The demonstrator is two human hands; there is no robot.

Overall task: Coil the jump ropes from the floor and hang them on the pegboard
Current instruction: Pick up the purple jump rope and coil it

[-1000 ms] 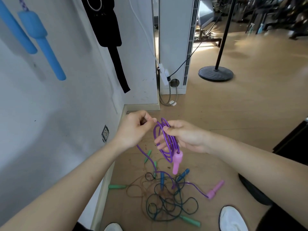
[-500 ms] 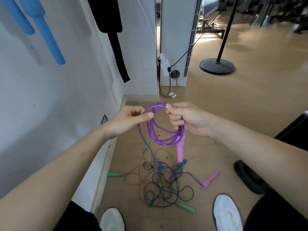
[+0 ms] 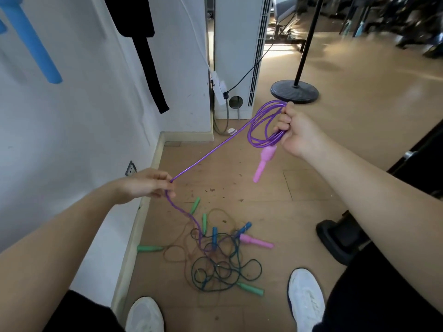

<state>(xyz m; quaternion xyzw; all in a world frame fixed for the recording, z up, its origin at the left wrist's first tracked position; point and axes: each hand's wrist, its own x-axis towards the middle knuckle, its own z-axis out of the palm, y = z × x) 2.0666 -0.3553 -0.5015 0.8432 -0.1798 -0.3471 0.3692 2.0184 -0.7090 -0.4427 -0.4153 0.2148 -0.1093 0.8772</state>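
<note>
Gripping a glossy purple jump rope [image 3: 211,152] in both hands, a person stands over a heap of ropes on a wooden floor [image 3: 263,207]. The right hand [image 3: 297,130], raised and out to the right, is clenched round several loops gathered into a loose coil [image 3: 261,123], with the thumb laid on top of the bundle. A pale pink handle [image 3: 263,161] dangles just below that fist, tilted with its narrow end down. From the coil a single taut strand runs down and left to the left hand [image 3: 143,185], which pinches it between thumb and fingertips close to the white wall [image 3: 72,128]. Below the pinch the rope drops slack and wavy to the floor and runs into the tangle [image 3: 220,262] of thin dark cords. The rope's second pink handle [image 3: 255,241] lies flat at the right edge of that pile.

Green handles [image 3: 149,248] and blue handles [image 3: 214,234] lie scattered in and around the tangle, which sits between the person's white shoes [image 3: 305,298] and the skirting. On the wall hang blue foam grips [image 3: 36,44] and a black strap [image 3: 148,68]. A round black stand base [image 3: 294,92] rests on the floor beyond the right hand.
</note>
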